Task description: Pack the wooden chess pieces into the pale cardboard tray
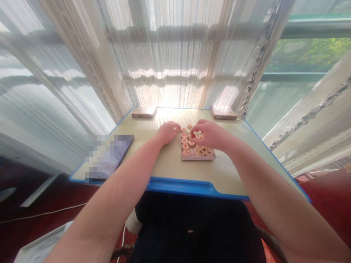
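My left hand rests on the desk left of a shallow box, fingers loosely curved and a gap showing by the thumb. Its fingertips are beside a loose round xiangqi piece; whether they touch it I cannot tell. A second loose piece lies just behind. My right hand reaches over the box, its fingers pinched down on a xiangqi piece at the back, partly hidden by them. Pieces with red characters fill the left side of the box; black-lettered ones sit at the right.
A flat box lies at the desk's back left corner, another at the back right. A dark-edged folder or book, partly pixelated, is at the left. The desk has a blue front edge. Sheer curtains hang behind.
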A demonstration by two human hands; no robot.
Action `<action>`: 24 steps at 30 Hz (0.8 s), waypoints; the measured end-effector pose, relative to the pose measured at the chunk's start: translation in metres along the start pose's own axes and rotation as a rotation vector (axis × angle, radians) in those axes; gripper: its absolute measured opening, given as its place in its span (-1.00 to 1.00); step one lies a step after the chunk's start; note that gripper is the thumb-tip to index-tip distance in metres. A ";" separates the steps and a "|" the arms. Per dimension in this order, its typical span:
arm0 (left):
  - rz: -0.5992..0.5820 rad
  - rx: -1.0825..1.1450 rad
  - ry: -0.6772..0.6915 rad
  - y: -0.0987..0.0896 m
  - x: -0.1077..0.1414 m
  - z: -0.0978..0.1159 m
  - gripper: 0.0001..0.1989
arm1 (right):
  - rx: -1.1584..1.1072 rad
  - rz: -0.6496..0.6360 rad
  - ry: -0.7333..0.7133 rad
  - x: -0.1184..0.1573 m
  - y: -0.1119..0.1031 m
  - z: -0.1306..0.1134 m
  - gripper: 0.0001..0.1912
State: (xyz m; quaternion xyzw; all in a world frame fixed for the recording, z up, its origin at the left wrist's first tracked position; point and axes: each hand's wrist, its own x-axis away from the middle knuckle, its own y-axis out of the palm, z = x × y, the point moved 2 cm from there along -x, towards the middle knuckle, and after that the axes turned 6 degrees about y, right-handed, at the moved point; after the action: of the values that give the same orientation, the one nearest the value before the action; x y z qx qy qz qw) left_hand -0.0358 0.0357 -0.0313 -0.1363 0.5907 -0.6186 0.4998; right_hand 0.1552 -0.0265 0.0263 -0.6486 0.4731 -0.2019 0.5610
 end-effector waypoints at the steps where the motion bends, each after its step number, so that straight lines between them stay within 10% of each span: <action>1: -0.001 -0.001 -0.004 0.000 0.000 -0.001 -0.72 | 0.028 -0.026 -0.019 0.000 0.003 -0.002 -0.78; 24: -0.009 -0.031 -0.006 0.003 -0.001 -0.002 -0.72 | 0.158 -0.108 0.020 -0.003 0.018 0.002 -0.77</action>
State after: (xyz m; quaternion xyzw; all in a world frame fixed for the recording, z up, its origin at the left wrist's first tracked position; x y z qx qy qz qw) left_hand -0.0352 0.0380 -0.0337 -0.1483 0.5982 -0.6111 0.4967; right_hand 0.1484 -0.0214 0.0100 -0.6250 0.4256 -0.2747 0.5940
